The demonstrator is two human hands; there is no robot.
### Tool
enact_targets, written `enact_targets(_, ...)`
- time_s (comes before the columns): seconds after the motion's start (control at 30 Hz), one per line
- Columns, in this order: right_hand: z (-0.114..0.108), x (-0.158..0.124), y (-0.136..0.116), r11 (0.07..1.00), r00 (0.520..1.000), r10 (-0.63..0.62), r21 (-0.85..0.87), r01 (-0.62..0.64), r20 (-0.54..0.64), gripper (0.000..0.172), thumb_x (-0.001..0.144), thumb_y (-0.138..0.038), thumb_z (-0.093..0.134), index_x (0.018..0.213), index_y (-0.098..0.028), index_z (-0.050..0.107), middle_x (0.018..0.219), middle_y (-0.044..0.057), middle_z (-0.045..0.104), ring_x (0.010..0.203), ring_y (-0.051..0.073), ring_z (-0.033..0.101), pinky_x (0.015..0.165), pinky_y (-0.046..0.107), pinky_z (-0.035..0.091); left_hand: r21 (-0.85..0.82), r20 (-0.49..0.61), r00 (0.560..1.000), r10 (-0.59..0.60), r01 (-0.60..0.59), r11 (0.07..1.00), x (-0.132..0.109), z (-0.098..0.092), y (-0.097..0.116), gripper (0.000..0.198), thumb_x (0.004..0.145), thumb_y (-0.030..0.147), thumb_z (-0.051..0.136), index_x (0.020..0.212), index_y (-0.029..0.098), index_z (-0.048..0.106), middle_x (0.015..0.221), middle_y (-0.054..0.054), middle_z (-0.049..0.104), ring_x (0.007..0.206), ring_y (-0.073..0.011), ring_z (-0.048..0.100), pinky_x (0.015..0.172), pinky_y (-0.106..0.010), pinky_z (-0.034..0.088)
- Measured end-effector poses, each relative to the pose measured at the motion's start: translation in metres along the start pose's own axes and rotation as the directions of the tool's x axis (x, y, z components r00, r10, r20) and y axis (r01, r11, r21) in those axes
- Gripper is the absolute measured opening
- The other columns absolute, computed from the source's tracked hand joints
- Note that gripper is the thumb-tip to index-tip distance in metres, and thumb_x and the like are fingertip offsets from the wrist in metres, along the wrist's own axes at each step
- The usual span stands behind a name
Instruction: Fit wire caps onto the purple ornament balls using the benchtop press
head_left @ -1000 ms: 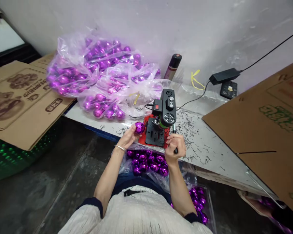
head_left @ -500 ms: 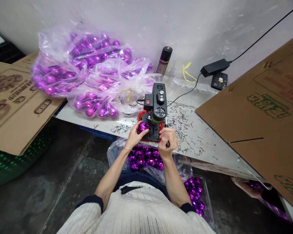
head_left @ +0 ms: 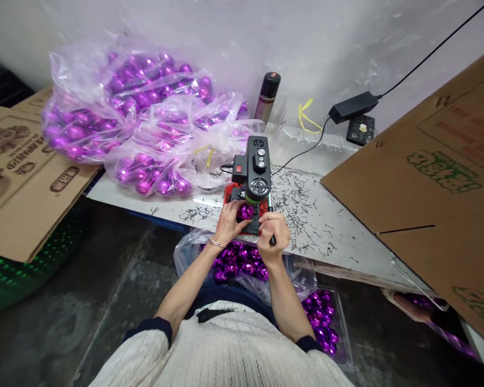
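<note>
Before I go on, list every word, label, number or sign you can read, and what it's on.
Nothing reads clearly enough to quote.
Left cardboard: brown lettering and framed badge, too blurred.
Right carton: green lettering and faint reddish print, too blurred.
Black-capped can: label too small.
Black machine: any marks on its buttons or red switch, too small.
Yellow strip: K-like shape, apparently a loose strip, not lettering.

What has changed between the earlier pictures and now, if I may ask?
The left hand has carried the shiny purple faceted ball rightward, from beside the black slotted metal plate to over it, still held. The right hand stays closed on the black lever handle. The black machine and clear plastic bags of purple balls stayed put.
</note>
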State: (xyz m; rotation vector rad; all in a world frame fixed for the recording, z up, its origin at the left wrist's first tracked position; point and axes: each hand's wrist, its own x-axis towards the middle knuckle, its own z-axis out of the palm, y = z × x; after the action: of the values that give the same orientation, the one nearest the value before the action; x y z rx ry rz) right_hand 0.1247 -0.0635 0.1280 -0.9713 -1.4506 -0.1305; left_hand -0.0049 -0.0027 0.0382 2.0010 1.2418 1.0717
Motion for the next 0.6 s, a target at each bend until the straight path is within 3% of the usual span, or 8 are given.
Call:
enact_targets(0.23, -0.0008, -0.004, 0.0018, 1.0, 1.0, 0.027, -0.007, -0.027, 0.003, 0.023, 0.099, -0.013, 0.046, 0.079, -0.022, 0.054, 0.075, 0.0, 0.061, 0.068, 0.013, 0.06, 0.063, 0.028, 0.047, -0.159, 0.029, 0.997, -0.065, 0.069, 0.985, -0.0025, -0.0045, 0.0041, 0.054, 0.08, 0.04, 0.084, 0.129, 0.023, 0.065, 0.134, -0.013, 0.066, 0.131, -0.0347, 0.056, 0.118, -0.052, 0.042)
enact_targets(0.6, -0.0019, -0.0039, 0.0021, 1.0, 1.0, 0.022, -0.019, -0.022, 0.01, 0.025, 0.101, -0.014, 0.045, 0.079, -0.022, 0.052, 0.075, -0.001, 0.06, 0.068, 0.012, 0.059, 0.063, 0.027, 0.047, -0.268, 0.037, 0.988, -0.152, 0.156, 0.951, 0.0071, -0.0012, 0.0023, 0.064, 0.074, 0.039, 0.09, 0.131, 0.022, 0.066, 0.134, -0.013, 0.067, 0.129, -0.0339, 0.059, 0.116, -0.048, 0.042)
